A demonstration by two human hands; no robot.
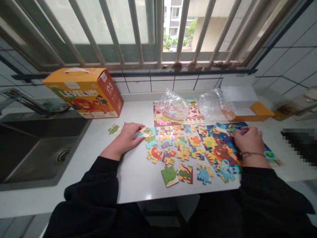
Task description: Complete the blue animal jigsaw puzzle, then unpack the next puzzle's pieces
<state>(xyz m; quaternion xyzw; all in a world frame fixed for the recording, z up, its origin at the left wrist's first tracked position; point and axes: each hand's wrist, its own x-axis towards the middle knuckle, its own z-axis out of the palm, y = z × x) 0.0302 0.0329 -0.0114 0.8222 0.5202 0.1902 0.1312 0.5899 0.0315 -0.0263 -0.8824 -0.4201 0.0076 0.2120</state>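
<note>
My left hand (pixel 129 136) rests on the white counter, its thumb and fingers closed on the edge of a green and pale blue puzzle piece (pixel 148 132). To its left lies a loose green puzzle piece (pixel 114 129). Several animal puzzle pieces (pixel 183 153) are spread in loose rows between my hands, with a green corner piece (pixel 169 176) near the front edge. My right hand (pixel 249 142) is over the dark blue picture sheet (pixel 223 148), fingers curled together. A bit of purple shows at its fingertips; what it is I cannot tell. Some pieces lie on that sheet.
An orange puzzle box (pixel 85 94) stands at the back left beside the sink (pixel 44 148). Clear plastic wrap (pixel 173 105) lies over a farm picture sheet (pixel 158 119), with bubble wrap (pixel 218 104) beside it. An opened white-and-orange box (pixel 247 107) sits at the back right.
</note>
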